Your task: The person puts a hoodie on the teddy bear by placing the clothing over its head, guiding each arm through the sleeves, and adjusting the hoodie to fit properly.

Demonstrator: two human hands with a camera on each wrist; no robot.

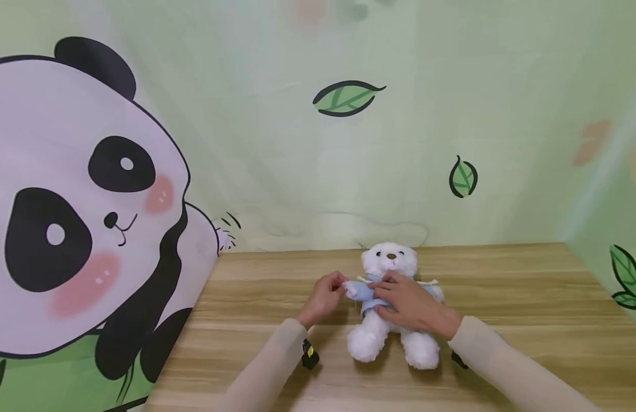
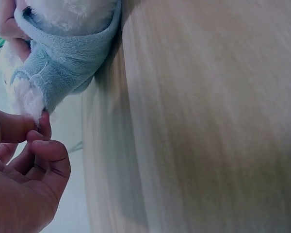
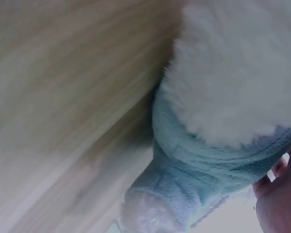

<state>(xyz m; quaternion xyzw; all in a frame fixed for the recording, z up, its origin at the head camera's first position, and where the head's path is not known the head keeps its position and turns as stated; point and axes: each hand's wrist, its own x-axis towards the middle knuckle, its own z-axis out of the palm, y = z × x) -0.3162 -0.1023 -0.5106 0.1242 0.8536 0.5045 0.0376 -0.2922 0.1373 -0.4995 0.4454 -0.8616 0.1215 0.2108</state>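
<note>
A white plush teddy bear (image 1: 370, 336) in a light blue top (image 2: 70, 56) lies face up on the wooden table. My left hand (image 1: 324, 294) pinches the white fluff of the paw (image 2: 28, 97) at the sleeve's end, thumb against fingertip. Across the bear's chest lies my right hand (image 1: 413, 300), its thumb and fingers bent about the blue top near that same sleeve. Only part of the right hand (image 3: 283, 199) shows in the right wrist view, beside the top's hem. White cords stick out at the bear's neck on both sides.
The wooden table (image 1: 256, 320) meets a pale green backdrop (image 1: 277, 171) just behind the bear's head. A large printed panda (image 1: 138, 166) covers the left side. Small black objects sit by each wrist, one of them a black piece with a yellow mark (image 1: 310, 355).
</note>
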